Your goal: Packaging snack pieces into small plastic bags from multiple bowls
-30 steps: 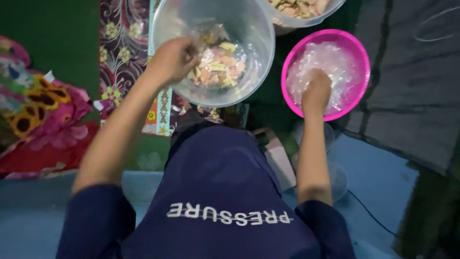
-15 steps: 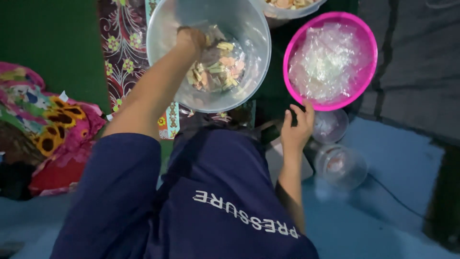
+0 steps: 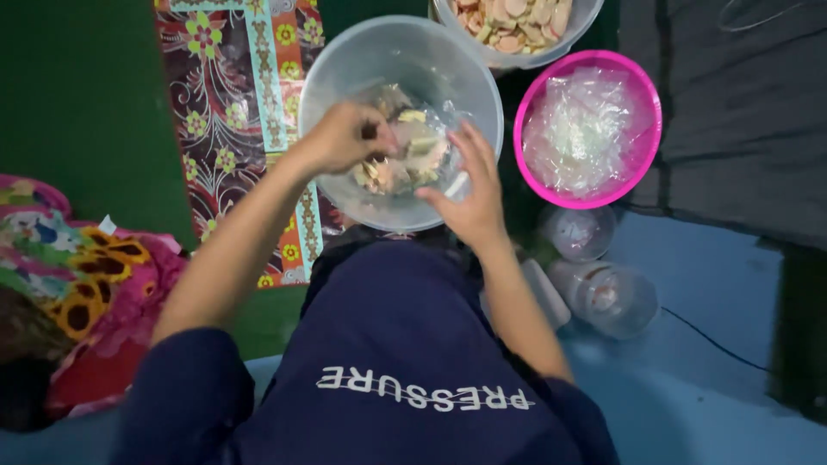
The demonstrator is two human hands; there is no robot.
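A large clear plastic bowl [image 3: 345, 65] sits in front of me with mixed pale snack pieces [image 3: 405, 159] at its bottom. My left hand [image 3: 345, 138] is inside the bowl, fingers pinched on some of those pieces. My right hand [image 3: 472, 185] is at the bowl's near right rim and holds a small clear plastic bag [image 3: 452, 120] over the pieces. Both hands are close together, a few fingers' width apart.
A pink bowl [image 3: 642, 103] full of clear plastic bags stands to the right. Another bowl of round crackers [image 3: 517, 21] is at the top. Two small clear cups [image 3: 607, 297] lie by my right knee. A patterned mat [image 3: 233, 103] and colourful cloth [image 3: 86, 284] lie left.
My right hand left the pink bowl, dropped toward my knee, then rose to the clear bowl's rim with a bag. My left hand stayed in the clear bowl.
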